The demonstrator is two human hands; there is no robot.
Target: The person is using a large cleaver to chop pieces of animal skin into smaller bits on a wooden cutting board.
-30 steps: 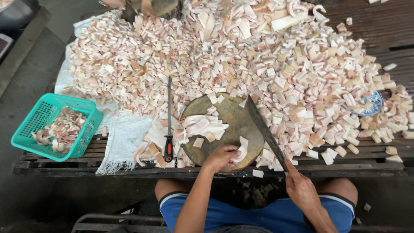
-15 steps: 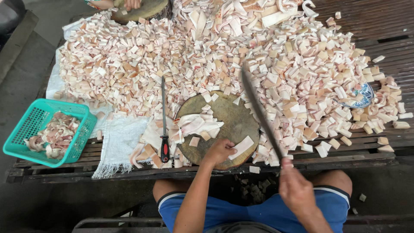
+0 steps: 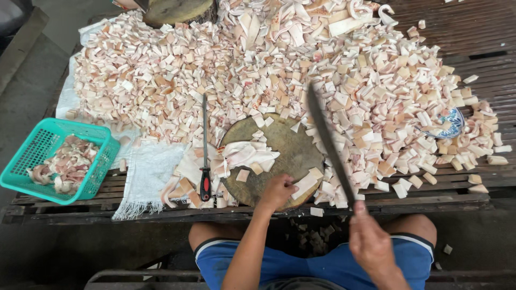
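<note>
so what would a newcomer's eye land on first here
A huge heap of pale pink cut meat pieces covers the wooden slat table. Near its front edge, the right hand raises a long dark blade beside the round wooden chopping block, while the left hand pins a strip there.
</note>
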